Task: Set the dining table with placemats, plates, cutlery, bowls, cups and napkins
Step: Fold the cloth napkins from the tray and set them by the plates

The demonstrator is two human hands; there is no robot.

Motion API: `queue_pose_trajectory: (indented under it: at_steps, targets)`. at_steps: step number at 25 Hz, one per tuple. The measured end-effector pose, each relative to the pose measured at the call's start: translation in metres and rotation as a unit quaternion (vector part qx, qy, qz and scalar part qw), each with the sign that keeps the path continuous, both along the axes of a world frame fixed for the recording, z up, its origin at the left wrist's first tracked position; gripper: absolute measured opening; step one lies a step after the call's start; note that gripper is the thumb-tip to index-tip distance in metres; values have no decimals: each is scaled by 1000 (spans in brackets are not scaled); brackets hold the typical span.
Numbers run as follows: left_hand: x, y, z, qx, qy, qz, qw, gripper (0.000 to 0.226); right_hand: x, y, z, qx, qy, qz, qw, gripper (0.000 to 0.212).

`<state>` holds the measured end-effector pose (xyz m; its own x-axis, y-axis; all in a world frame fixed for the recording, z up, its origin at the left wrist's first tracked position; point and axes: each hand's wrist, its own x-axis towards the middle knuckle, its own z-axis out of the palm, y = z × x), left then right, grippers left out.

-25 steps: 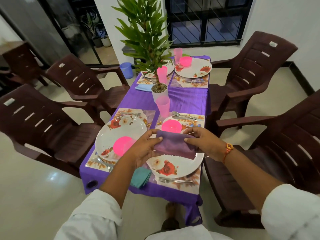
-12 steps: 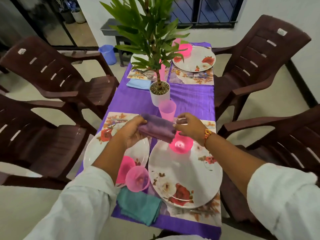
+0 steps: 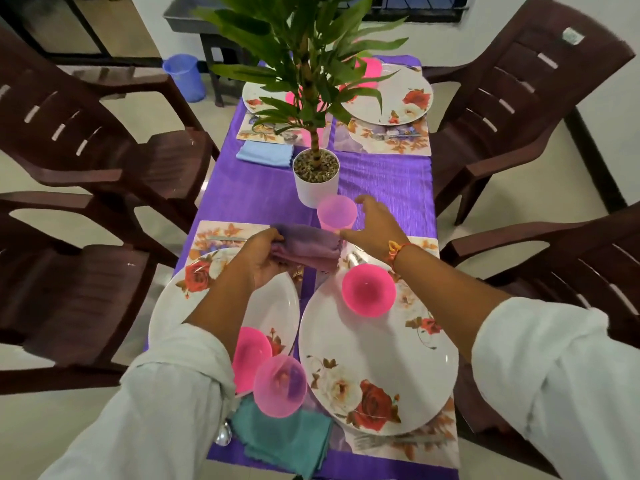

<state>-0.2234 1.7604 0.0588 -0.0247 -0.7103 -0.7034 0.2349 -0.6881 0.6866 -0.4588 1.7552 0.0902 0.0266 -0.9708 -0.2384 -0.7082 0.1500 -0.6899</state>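
Grips the napkin mid-frame in the left hand, over the near plates, right hand spread open and empty beside a cup. Looks nearly done: four plates on placemats, teal napkin and blue napkin down. Likely leaves this napkin and perhaps one upper right.

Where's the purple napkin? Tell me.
Head view, mid-table: the purple napkin is gripped by the left hand, in front of the pink cup by the plant pot.

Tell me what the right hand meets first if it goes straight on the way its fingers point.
Most likely the pink cup, just ahead of the right hand; the white plant pot stands beyond it. Depth is unclear.
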Motion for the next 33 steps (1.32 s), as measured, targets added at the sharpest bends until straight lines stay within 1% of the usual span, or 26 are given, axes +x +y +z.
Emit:
queue_pose_trajectory:
  at_steps: [2, 3, 6, 9, 11, 14, 15, 17, 18, 19, 20, 21, 23, 24, 26, 27, 28, 29, 30, 31, 32, 33]
  targets:
    - [-6, -7, -8, 2, -26, -36, 999, 33, 0, -2, -3, 0, 2, 3, 1000, 87]
    - [-8, -11, -11, 2, -54, -55, 997, 34, -1, -3, -4, 1, 5, 5, 1000, 87]
    - [-12, -20, -18, -4, -110, -95, 989, 29, -2, -6, -7, 1, 5, 17, 1000, 91]
    - [-9, -33, -26, -25, -181, -152, 971, 32, -1, -11, -12, 4, -2, 31, 1000, 106]
    - [-6, -39, -30, -38, -204, -178, 962, 36, -1, -15, -17, 11, -16, 29, 999, 116]
    - [0, -43, -37, -43, -227, -207, 951, 54, -1, -16, -21, 22, -48, 15, 998, 127]
    - [0, -43, -40, -51, -267, -230, 934, 59, -2, -16, -23, 29, -64, 8, 998, 131]
    - [-2, -45, -46, -76, -388, -281, 874, 67, -6, -13, -26, 45, -84, -4, 995, 137]
    - [-5, -46, -48, -90, -440, -304, 840, 68, -7, -11, -28, 48, -86, -9, 995, 135]
    - [-8, -47, -48, -103, -479, -323, 810, 68, -9, -9, -30, 48, -88, -15, 995, 128]
    - [-11, -48, -49, -115, -502, -336, 789, 66, -11, -6, -32, 45, -86, -22, 995, 116]
    - [-13, -49, -49, -122, -509, -339, 782, 63, -14, -4, -34, 38, -77, -29, 996, 102]
    - [-18, -49, -52, -126, -491, -322, 800, 59, -21, 0, -40, 20, -22, -35, 999, 82]
    - [-20, -49, -53, -124, -480, -311, 810, 59, -26, 1, -42, 13, 8, -36, 999, 76]
    - [-21, -49, -56, -121, -465, -299, 824, 61, -34, 2, -47, 6, 50, -28, 998, 73]
    - [-22, -49, -56, -119, -460, -300, 827, 60, -37, 2, -49, 7, 61, -23, 998, 74]
    - [-23, -49, -55, -122, -462, -309, 822, 59, -40, 2, -52, 11, 69, -20, 997, 75]
    - [-23, -48, -54, -130, -488, -324, 800, 58, -41, 3, -53, 12, 74, -16, 997, 75]
    - [-23, -46, -53, -144, -538, -339, 758, 58, -41, 4, -54, 14, 79, -13, 997, 72]
    - [-23, -43, -52, -167, -594, -350, 705, 59, -41, 5, -54, 11, 86, -11, 996, 68]
    - [-23, -39, -50, -208, -632, -355, 657, 56, -41, 7, -53, 6, 94, -9, 996, 64]
    - [-22, -36, -50, -257, -639, -368, 625, 50, -42, 9, -52, -1, 104, -7, 995, 60]
